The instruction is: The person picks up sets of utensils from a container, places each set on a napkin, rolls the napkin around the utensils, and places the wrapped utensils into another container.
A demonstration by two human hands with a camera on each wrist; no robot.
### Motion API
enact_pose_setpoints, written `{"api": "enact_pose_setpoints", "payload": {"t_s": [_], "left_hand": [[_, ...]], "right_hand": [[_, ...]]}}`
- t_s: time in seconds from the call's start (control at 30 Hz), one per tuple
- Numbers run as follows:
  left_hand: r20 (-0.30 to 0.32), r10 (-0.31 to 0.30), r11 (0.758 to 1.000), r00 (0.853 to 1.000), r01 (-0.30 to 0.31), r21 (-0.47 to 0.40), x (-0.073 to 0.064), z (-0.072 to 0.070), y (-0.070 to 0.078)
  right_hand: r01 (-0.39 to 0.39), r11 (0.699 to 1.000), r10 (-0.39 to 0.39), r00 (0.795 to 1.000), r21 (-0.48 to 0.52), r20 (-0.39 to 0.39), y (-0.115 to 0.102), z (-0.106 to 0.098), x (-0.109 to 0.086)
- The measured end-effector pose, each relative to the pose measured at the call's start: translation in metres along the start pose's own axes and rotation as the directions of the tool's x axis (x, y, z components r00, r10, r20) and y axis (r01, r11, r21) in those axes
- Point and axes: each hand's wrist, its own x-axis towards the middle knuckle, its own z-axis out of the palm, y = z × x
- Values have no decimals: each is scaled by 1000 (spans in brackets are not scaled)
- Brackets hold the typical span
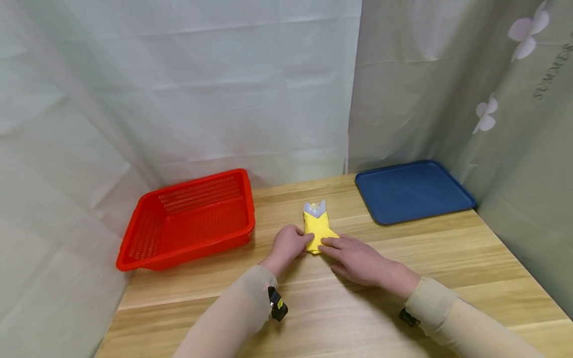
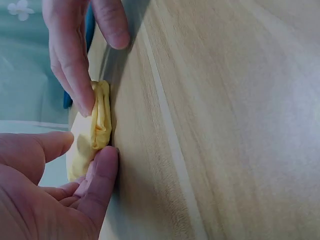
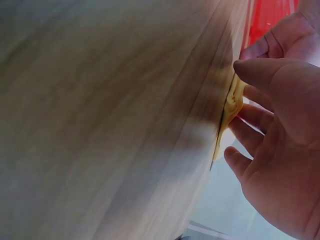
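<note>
A yellow cloth napkin [image 1: 317, 229] lies folded around pale cutlery [image 1: 315, 209] on the wooden table. The cutlery tips stick out at its far end, with fork tines in the middle. At the napkin's left side, my left hand [image 1: 290, 244] grips the edge, thumb on top and fingers low along the side. My right hand [image 1: 358, 259] rests its outstretched fingertips on the lower right part, where a corner of cloth points out to the right. In the left wrist view, the near end of the napkin [image 2: 101, 117] shows thick, stacked folds.
A red plastic basket [image 1: 188, 251] with perforated walls stands to the left on the wooden table [image 1: 322, 318]. At the back right lies a flat blue tray [image 1: 414, 191]. Pale curtains [image 1: 215, 89] hang behind the table and along both sides.
</note>
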Motion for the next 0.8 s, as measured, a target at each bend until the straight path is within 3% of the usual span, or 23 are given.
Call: {"api": "enact_pose_setpoints", "payload": {"t_s": [0.27, 0.57, 0.8], "left_hand": [[1, -60, 998, 998, 60, 11, 8, 3, 6], [2, -24, 997, 1000, 24, 76, 12, 3, 7], [39, -31, 999, 999, 29, 37, 13, 2, 10]], "right_hand": [[-29, 999, 28, 999, 42, 45, 3, 0, 0], [-15, 999, 13, 999, 39, 43, 4, 2, 1], [-10, 999, 8, 999, 45, 53, 5, 0, 2]]}}
